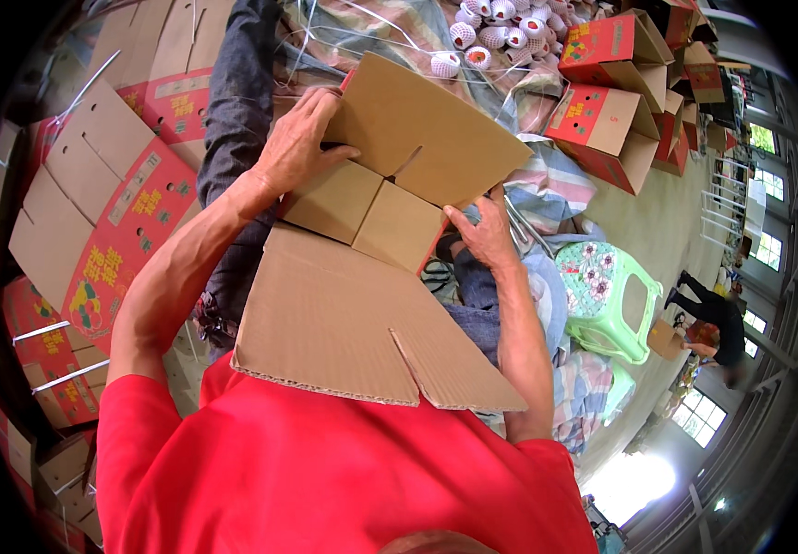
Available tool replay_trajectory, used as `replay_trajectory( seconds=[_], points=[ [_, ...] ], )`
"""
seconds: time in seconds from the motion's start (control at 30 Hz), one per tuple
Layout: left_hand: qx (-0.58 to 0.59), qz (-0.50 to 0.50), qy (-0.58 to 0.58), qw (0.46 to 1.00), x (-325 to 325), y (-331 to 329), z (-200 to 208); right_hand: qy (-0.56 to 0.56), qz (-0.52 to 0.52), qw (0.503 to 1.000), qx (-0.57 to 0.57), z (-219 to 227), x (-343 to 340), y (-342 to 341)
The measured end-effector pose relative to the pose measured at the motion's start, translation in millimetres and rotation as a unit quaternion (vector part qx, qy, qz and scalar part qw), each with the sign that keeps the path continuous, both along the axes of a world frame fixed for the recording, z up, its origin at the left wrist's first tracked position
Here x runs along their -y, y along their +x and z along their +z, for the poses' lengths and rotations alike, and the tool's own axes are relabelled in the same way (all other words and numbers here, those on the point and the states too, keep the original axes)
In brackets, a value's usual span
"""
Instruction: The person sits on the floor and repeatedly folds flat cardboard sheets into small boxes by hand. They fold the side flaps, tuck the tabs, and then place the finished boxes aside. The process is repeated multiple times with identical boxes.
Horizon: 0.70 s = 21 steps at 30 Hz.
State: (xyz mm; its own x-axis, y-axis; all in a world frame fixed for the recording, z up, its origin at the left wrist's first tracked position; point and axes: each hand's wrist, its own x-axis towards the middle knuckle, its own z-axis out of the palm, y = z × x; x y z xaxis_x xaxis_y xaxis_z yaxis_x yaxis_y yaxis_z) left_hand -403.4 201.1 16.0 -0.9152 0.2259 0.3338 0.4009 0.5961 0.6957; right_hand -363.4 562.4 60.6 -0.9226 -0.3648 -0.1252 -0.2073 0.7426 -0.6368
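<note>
A brown cardboard box [325,198] with red outer sides stands partly folded in front of me, its inside facing up. The far flap [427,120] is raised and has a short slot. A wide near flap [353,305], also slotted, spreads toward my red shirt. My left hand [299,146] is closed on the far flap's left side, thumb on the inner face and fingers over the outer edge. At the right corner, my right hand [489,233] pinches the box's edge between thumb and fingers. Some of its fingers are hidden behind the cardboard.
Flattened red-and-brown cartons [122,212] with white straps lie stacked at left. Fruit in foam nets [510,32] is heaped on a striped sheet [556,185] ahead. Open red boxes [602,129] stand at upper right. A green stool [607,300] is at right; another person [718,323] stands farther off.
</note>
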Motion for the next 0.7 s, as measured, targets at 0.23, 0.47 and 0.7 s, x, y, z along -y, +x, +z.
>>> replay_trajectory(
  seconds=[0.23, 0.47, 0.7],
  points=[
    [0.006, -0.015, 0.000, 1.000, 4.4, -1.3, -0.2, 0.044, 0.020, 0.995, -0.090, -10.9, 0.6, 8.9],
    [0.010, -0.048, -0.026, 0.998, 7.8, -5.8, 9.8, 0.065, -0.006, 0.995, -0.078, -13.9, 4.6, 17.5],
    [-0.203, -0.041, -0.091, 0.974, -7.2, -52.6, 118.7, 0.079, 0.019, 0.991, -0.110, -16.5, -0.7, 17.6]
  ],
)
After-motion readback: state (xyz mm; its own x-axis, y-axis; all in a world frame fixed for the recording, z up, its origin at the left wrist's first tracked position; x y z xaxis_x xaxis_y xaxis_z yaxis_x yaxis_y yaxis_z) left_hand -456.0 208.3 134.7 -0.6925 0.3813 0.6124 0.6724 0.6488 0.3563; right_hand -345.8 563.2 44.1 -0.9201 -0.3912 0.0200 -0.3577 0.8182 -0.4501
